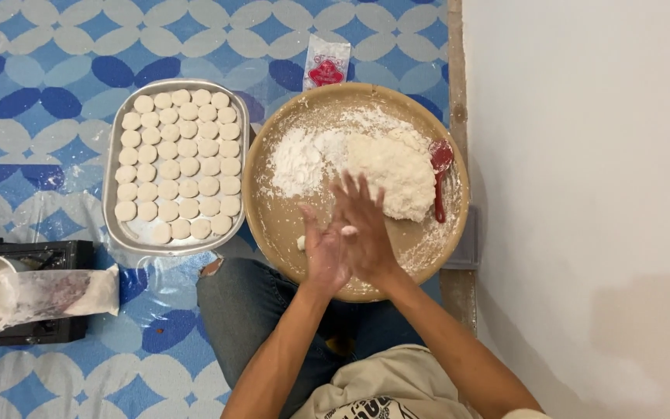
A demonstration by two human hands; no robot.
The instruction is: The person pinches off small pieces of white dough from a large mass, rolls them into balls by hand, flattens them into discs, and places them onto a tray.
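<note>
Near the centre of the frame, the person's two hands meet palm to palm above the near rim of a round tan basin (pixel 273 225). The left hand (pixel 324 252) lies underneath with palm turned up; the right hand (pixel 364 225) lies across it with fingers spread and angled toward the upper left. A small piece of white dough (pixel 348 230) sits pressed between the palms, with only its edge visible. Neither grip is clenched: both hands are flat, holding the piece by palm pressure alone.

Inside the basin, a large mass of white dough (pixel 393 174) rests toward the right, just beyond the fingertips. Loose flour (pixel 300 159) covers the basin floor to the left of the mass. A red spoon (pixel 440 174) lies against the right side of the mass, bowl end toward the top of the frame. One small dough scrap (pixel 301 243) lies on the basin floor just left of the left hand.

Left of the basin, touching its rim, a rectangular metal tray (pixel 114 167) holds rows of flat white dough discs (pixel 178 159). A small red-and-white packet (pixel 326 62) lies above the basin. A blue patterned mat (pixel 32 70) covers the floor. At the lower left stands a black appliance (pixel 29 252) with a floury plastic bag (pixel 63 293) lying across it.
</note>
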